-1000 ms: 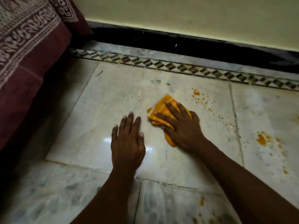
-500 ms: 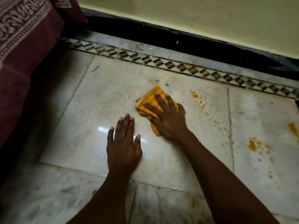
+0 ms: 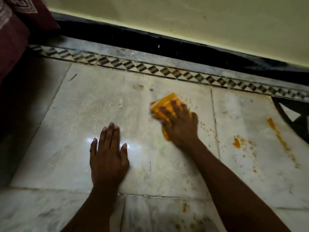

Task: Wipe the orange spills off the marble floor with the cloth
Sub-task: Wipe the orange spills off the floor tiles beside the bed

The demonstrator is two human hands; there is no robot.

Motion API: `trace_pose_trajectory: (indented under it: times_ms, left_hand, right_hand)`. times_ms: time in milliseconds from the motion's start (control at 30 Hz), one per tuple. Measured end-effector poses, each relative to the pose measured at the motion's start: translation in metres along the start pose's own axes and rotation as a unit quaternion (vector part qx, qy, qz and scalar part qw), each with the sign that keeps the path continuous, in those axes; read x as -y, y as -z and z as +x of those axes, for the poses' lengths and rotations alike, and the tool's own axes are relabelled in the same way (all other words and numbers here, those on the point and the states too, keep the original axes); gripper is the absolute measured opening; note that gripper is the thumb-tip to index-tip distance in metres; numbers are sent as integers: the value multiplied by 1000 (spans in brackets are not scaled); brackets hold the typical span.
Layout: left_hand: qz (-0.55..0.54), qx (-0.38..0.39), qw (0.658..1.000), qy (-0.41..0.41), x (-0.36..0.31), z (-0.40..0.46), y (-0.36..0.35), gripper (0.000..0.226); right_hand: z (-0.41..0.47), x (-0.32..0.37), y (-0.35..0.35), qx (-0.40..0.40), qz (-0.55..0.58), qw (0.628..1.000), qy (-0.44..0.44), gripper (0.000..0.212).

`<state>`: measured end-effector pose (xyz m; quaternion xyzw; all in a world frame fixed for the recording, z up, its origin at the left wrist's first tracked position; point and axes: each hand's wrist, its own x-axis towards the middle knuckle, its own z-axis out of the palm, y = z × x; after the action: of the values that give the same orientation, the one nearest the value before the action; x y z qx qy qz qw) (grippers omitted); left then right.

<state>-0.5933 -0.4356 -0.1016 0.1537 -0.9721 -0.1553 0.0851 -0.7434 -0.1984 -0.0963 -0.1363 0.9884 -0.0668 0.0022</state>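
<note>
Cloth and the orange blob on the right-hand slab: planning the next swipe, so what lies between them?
In the head view, small orange specks and a floor joint lie between the cloth and the blob.

Glossy marble floor (image 3: 103, 104), soft yellow cloth (image 3: 164, 102), and perhaps woven maroon fabric (image 3: 11, 39).

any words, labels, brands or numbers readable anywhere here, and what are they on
None: no readable text appears in this view.
The maroon fabric carries only a pale woven pattern, no letters.
The floor border is a plain diamond pattern.
The cloth under the right hand shows no label or print.
The wall bears only specks.
</note>
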Motion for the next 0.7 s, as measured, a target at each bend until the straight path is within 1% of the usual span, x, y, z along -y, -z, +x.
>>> trace_pose_trajectory:
  times_ms: [33,67,100,133,167,200,233,267,300,333,367,400,433,467,533,600,633,667,700]
  left_hand:
    - [1,1,1000,0,0,0,0,66]
    - [5,0,1000,2,2,0,0,66]
    - [8,0,1000,4,1,0,0,66]
    - [5,0,1000,6,-1,1,-1,65]
    - [6,-3,1000,7,-2,2,0,65]
    - [7,-6,1000,6,-3,2,0,65]
    - [3,-11,1000,-1,-6,2,0,65]
    - [-1,-17,1000,-5,-7,1,0,65]
    - [-2,-22,1000,-5,-6,0,1,65]
    - [-3,-23,1000,-5,-5,-1,1,64]
    - [-2,-20,1000,-3,-5,-1,2,64]
    - [0,-10,1000,-1,-5,-3,2,65]
    - [3,-1,1000,-2,-5,-3,3,65]
    - [6,6,1000,-2,-4,-1,4,65]
    - [8,6,1000,0,-3,1,4,66]
    - [10,6,1000,-2,-4,0,2,66]
    - [11,4,1000,-3,-4,0,1,66]
    - [12,0,1000,-2,-3,0,0,66]
    - [11,-1,1000,-6,-1,1,0,66]
  right_hand:
    - [12,-19,1,-30,3,996,-81,58]
    - [29,-25,2,-52,21,984,-169,59]
    - [48,-21,4,-39,54,965,-253,60]
    - [67,-10,10,-14,72,947,-312,62]
    - [81,9,11,-4,76,941,-328,62]
    - [87,27,9,8,69,953,-296,61]
    - [84,40,9,12,60,974,-217,60]
    - [71,50,3,8,42,992,-115,59]
    - [48,54,-3,11,22,1000,-14,59]
    - [17,49,-5,17,3,998,58,59]
    - [-11,37,-5,12,-3,996,86,57]
    - [-34,16,-4,-1,1,997,73,55]
    - [-49,-7,-1,-7,6,1000,27,55]
    - [-55,-28,6,-3,2,999,-41,57]
    - [-38,-61,14,7,-8,982,-189,59]
    - [8,-65,16,-13,24,953,-301,60]
    - [35,-57,16,-18,40,944,-327,61]
    - [57,-44,14,-9,59,944,-324,62]
    - [75,-26,10,2,68,956,-287,62]
